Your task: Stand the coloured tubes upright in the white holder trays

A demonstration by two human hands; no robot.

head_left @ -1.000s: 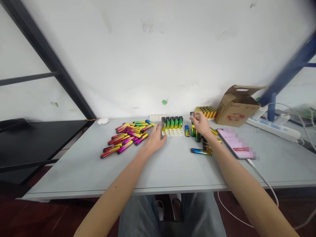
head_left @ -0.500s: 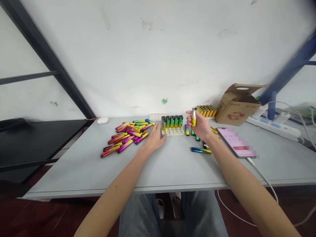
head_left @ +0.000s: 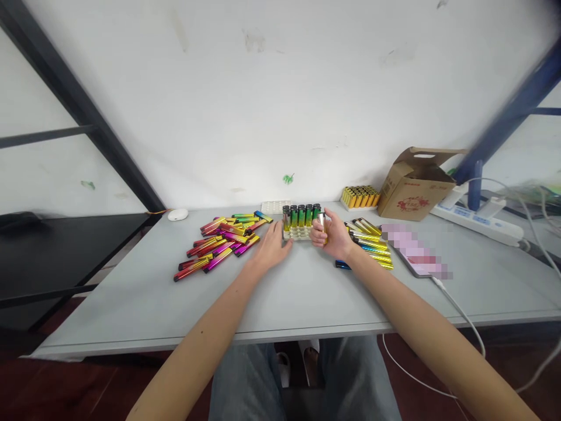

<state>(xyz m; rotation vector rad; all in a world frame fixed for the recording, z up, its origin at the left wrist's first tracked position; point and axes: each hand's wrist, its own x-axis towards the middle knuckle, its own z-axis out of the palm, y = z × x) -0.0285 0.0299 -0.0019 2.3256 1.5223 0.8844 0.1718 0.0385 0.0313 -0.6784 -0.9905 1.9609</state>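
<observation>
A gold and silver lighter (head_left: 323, 222) stands upright in the closed fingers of my right hand (head_left: 335, 237), just over the right end of a white holed tray (head_left: 300, 233). Along the back of that tray several green and gold lighters (head_left: 301, 216) stand in a row, black ends up. Beside the tray's left edge lies my left hand (head_left: 272, 245), its fingers stretched out and thumb apart; whether it presses on the tray is hard to see. Partly behind my right forearm are several gold and blue lighters (head_left: 372, 242) lying on the table.
Red, purple and gold lighters (head_left: 219, 240) lie heaped on the left. A second white tray (head_left: 277, 206) rests against the wall. Farther right are a filled tray of gold lighters (head_left: 362, 197), a cardboard box (head_left: 414, 190), a phone (head_left: 409, 251) with its cable, and a power strip (head_left: 482, 222).
My right hand has moved left with the lighter, from beside the tray to over its right end. The left hand stays at the tray's left side.
</observation>
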